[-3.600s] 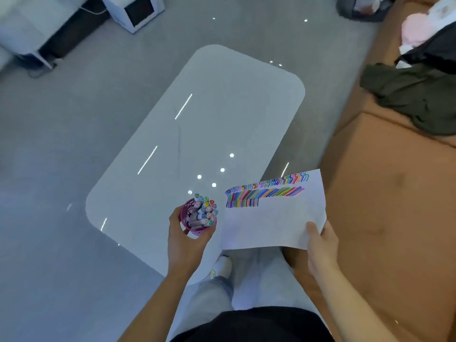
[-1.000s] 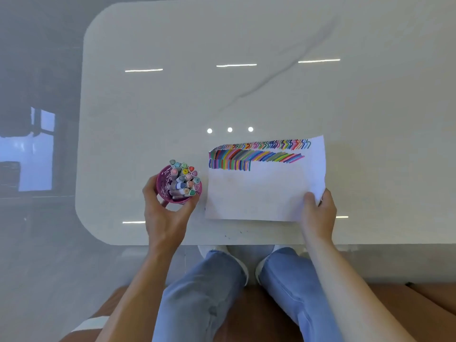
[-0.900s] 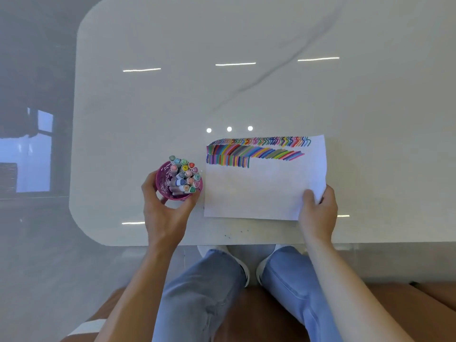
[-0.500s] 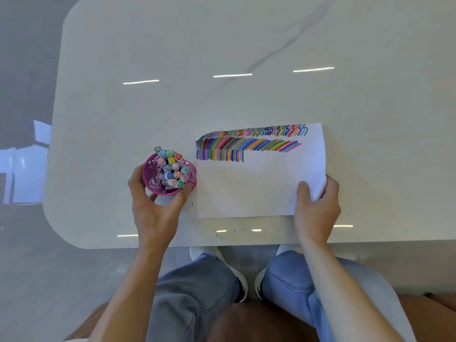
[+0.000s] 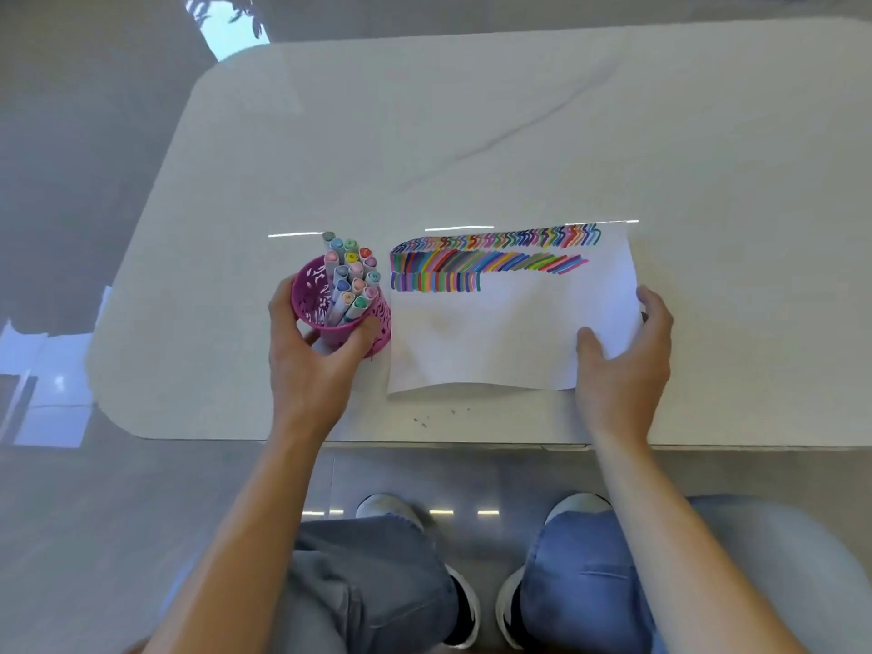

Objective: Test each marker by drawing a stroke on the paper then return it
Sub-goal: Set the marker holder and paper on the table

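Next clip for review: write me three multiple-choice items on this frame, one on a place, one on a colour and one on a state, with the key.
1. Where is the marker cup relative to the paper?
A. to its left
B. on top of it
C. to its right

2. What colour is the cup?
A. yellow
B. magenta
C. black

3. What is the right hand doing?
A. drawing with a marker
B. resting in the lap
C. holding the paper's right edge

Key:
1 A: the cup, gripped by the left hand, is beside the paper's left edge.
2 B: its perforated wall is magenta.
3 C: the thumb lies on top of the sheet with the fingers round its edge, and all the markers in view stand in the cup.
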